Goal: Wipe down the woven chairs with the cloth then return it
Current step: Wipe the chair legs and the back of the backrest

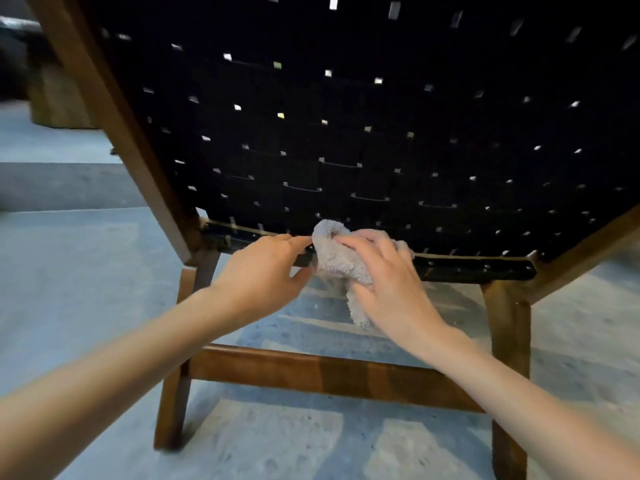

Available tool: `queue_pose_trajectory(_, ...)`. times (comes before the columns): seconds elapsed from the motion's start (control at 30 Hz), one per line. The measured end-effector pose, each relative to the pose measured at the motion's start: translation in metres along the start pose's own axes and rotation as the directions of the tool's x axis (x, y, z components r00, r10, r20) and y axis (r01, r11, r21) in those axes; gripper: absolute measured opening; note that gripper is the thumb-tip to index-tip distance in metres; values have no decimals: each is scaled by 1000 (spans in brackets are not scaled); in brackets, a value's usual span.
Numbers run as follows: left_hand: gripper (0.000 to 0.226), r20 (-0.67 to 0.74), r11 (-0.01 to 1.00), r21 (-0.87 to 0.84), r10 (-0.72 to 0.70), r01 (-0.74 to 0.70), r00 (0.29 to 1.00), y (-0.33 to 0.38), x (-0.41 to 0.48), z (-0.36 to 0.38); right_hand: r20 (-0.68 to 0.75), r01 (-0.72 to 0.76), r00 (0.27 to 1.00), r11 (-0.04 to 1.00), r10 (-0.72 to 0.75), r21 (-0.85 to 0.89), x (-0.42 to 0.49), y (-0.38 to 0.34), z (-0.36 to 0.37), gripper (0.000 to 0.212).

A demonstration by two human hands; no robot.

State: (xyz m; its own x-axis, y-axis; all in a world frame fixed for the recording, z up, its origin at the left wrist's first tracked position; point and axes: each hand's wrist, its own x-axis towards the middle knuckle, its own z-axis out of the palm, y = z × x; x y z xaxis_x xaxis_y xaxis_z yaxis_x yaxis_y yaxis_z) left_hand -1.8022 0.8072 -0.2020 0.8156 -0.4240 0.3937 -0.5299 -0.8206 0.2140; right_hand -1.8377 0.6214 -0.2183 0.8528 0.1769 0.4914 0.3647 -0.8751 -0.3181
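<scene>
Covering foreground: mottled grey concrete floor (pixel 86 289) | right hand (pixel 384 275) curls over cloth (pixel 330 256), left hand (pixel 263 268) pinches its edge | cloth bunched against lower rail (pixel 478 268) of black woven chair (pixel 381 140), long axis vertical, tail hanging down

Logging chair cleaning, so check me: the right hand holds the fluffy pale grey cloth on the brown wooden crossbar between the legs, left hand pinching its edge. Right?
Not quite. The head view shows the right hand holding the fluffy pale grey cloth at the bottom edge of the black woven panel, above the brown wooden crossbar. The left hand does pinch its edge.
</scene>
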Motion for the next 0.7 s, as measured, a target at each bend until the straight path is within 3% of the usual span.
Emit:
queue_pose_trajectory(0.1, 38, 10, 942, -314, -124, 121, 992, -15, -25, -9, 16, 112, 993, 990, -113, 84, 3, -34, 10, 54)
queue_pose_trajectory(0.3, 18, -39, 834, -458, -366, 308, 930, -59, -91, -19, 75, 226, 967, 953, -245, 201, 7, -94, 65, 46)
queue_pose_trajectory(0.43, 4, -26, 730, -503, -549, 463, 836, -100, -145, -29, 167, 287, 921, 903, -352, 320, 7, -141, 113, 45)
queue_pose_trajectory(0.53, 12, -36, 641, -514, -680, 570, 732, -129, -190, -37, 218, 323, 871, 846, -441, 425, 9, -182, 148, 44)
queue_pose_trajectory(0.7, 5, -50, 513, -524, -816, 680, 576, -172, -248, -61, 266, 366, 779, 756, -568, 543, 12, -253, 191, 45)
